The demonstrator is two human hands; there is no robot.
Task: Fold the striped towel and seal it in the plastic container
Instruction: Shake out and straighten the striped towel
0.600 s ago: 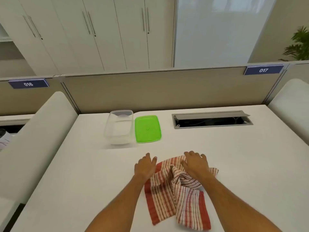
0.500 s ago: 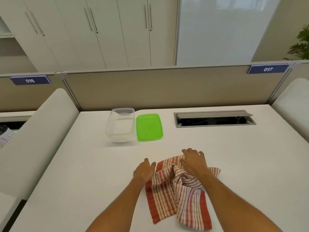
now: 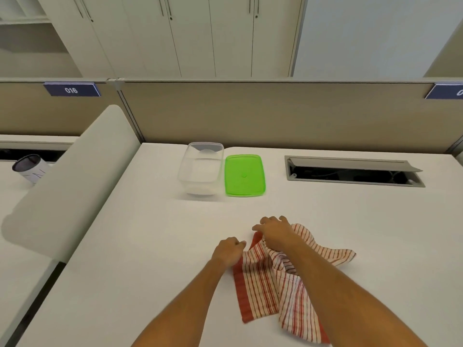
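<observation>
Red-striped towel [image 3: 273,279] lies rumpled on the white table [image 3: 150,246], its far edge pinched by both the left hand [image 3: 229,250] and right hand [image 3: 275,232].

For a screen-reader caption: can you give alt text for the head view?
Both hands, left hand and right hand, grip a rumpled striped towel on a white desk. Beyond it, an open clear container stands beside its green lid.

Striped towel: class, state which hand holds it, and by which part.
Both: the left hand grips the striped towel at its far-left edge, the right hand at its far edge.
</observation>
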